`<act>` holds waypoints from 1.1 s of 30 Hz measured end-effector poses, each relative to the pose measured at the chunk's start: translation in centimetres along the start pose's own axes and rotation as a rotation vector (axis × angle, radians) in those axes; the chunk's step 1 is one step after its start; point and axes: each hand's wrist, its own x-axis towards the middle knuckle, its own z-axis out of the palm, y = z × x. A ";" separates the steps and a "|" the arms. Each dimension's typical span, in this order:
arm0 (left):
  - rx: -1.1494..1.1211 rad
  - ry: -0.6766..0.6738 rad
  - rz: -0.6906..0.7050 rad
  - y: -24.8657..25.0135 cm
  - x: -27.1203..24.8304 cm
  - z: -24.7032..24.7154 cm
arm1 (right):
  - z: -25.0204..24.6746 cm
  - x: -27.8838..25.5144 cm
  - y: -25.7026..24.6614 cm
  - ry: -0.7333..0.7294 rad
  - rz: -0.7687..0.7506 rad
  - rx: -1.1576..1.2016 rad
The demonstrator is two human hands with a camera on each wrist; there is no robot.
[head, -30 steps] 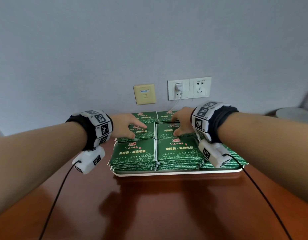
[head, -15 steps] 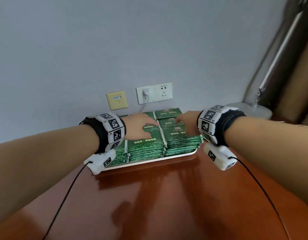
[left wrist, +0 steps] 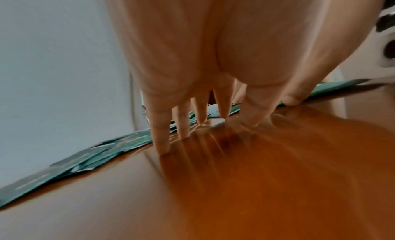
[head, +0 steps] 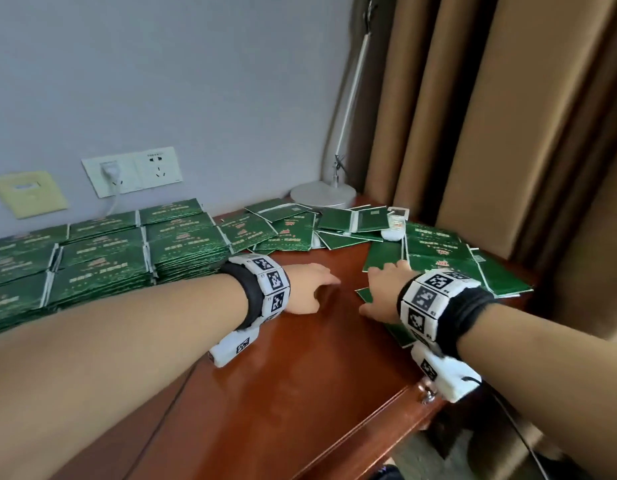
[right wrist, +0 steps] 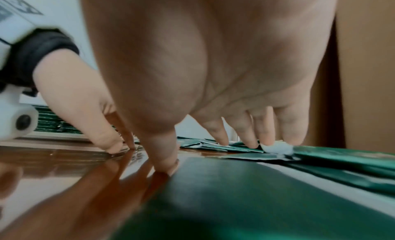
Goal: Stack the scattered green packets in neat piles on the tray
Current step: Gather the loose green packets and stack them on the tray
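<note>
Packets in neat green piles [head: 102, 258] fill the far left of the desk [head: 300, 375]; we cannot see the tray beneath them in the head view, though a pale edge shows under the stacks in the right wrist view. Loose green packets [head: 293, 226] lie scattered at the back of the desk, to the right of the piles, and more overlap one another along the right edge [head: 438, 258].

Our left hand [head: 308, 289] reaches forward over bare wood between the piles and the scattered packets. Its fingers [left wrist: 162, 138] are straight and slightly spread, the tips touching the polished surface, and they hold nothing.

Our right hand [head: 383, 292] lies just beside it, over the near corner of the right-hand scatter. The thumb [right wrist: 166, 160] comes down at the left edge of the nearest packet [right wrist: 224, 193], where that packet meets the wood. The other fingers [right wrist: 250, 133] stretch forward, relaxed and only a little bent, their tips at or just above the packets farther back; we cannot tell whether they press down. Nothing is gripped.

A small white object [head: 396, 225] rests among the packets near the back right; what it is we cannot make out. Behind it stands the round base of a white lamp [head: 322, 195], its thin stem rising along the wall. Wall sockets [head: 133, 171] with one plug in them and a yellowish panel [head: 28, 194] sit above the piles. Brown curtains [head: 490, 116] hang at the right.
</note>
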 end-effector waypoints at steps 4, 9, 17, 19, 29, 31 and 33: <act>0.070 -0.089 0.033 2.4 1.2 -0.2 | 0.6 -1.0 1.0 -0.021 0.036 0.001; 0.144 -0.165 0.010 2.6 1.4 -0.9 | 0.4 -1.4 0.7 -0.086 -0.042 -0.012; 0.319 -0.226 -0.046 1.7 -0.3 -1.7 | -0.2 -0.4 0.9 -0.040 -0.139 0.058; 0.351 -0.227 -0.039 1.0 -1.1 -1.9 | -0.7 0.1 1.0 -0.052 -0.135 0.093; 0.224 -0.004 -0.014 1.3 -1.8 -1.9 | -2.3 2.4 1.1 -0.126 -0.042 0.116; 0.156 -0.029 0.052 2.4 -1.1 -1.2 | -2.4 2.5 0.5 -0.160 -0.077 0.088; 0.124 -0.100 0.087 3.0 -0.7 -0.2 | -2.6 2.6 0.0 -0.151 -0.164 0.043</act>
